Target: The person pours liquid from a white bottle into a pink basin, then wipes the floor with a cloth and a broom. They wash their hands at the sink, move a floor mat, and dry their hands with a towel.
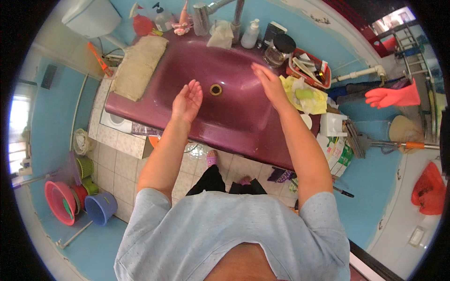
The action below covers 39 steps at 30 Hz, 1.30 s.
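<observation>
My left hand (188, 100) hovers over the left part of a glossy maroon washbasin (225, 119), palm turned up, fingers extended and nothing in it. Over the basin's right side, my right hand (270, 83) is held flat and bare, its fingers straight and its palm facing inward. Between the two hands lies the round drain (216, 90) with a brass-coloured rim. A chrome faucet (201, 19) stands at the back edge, near a pale cloth (221, 34). Closest to my right hand are a glass jar with a black lid (276, 52) and a yellow cloth (313, 100).
A beige towel (139, 70) covers the basin's left ledge. Along the back stand a red spray bottle (141, 24) and a white pump bottle (250, 35). A red basket (309, 68) of small items sits right. Plastic basins (59, 202) and a blue bucket (101, 208) are lower left.
</observation>
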{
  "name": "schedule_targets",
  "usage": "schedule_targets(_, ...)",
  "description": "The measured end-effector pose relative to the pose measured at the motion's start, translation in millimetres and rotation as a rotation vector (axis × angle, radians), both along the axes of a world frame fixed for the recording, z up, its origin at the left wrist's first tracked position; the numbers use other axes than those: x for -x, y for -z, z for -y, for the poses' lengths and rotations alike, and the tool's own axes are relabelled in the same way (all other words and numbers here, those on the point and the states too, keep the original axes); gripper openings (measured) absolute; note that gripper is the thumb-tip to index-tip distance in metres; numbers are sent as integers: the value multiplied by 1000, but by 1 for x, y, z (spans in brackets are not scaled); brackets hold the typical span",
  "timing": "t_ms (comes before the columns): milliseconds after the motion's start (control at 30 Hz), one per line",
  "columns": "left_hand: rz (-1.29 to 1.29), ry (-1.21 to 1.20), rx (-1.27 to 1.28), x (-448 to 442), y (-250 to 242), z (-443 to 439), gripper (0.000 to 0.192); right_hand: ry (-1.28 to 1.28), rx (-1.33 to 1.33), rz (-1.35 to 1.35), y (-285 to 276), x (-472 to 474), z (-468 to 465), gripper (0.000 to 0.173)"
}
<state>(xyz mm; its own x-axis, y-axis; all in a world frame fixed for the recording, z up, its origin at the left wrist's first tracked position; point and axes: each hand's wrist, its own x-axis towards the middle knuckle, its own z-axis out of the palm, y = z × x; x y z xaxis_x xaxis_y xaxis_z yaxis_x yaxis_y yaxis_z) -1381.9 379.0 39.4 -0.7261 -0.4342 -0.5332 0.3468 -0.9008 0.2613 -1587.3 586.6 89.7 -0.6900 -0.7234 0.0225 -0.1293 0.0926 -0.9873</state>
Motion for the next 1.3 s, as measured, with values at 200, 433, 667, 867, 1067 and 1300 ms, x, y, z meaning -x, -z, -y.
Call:
schedule_targets(200, 75, -33, -34, 23, -7, 0, 27, 49, -88, -143, -19, 40, 159, 50)
schedule_targets(433, 94, -85, -10, 48, -6, 19, 33, -67, -218, -440, 15, 74, 232, 49)
schedule_targets(667, 12, -63, -20, 133, -1, 36, 30, -118, 302, 606, 24, 37, 209, 30)
schedule_targets(867, -225, -46, 92, 146, 29, 31, 40, 49, 136, 631, 56, 0, 219, 41)
schedule_targets(1067, 621, -4, 766, 126, -45, -96, 74, -157, -487, -884, 59, 10, 220, 34)
schedule_targets(1300, 726, 57, 992, 154, -23, -57, 76, -268, -452, 462, 138, 42, 185, 33)
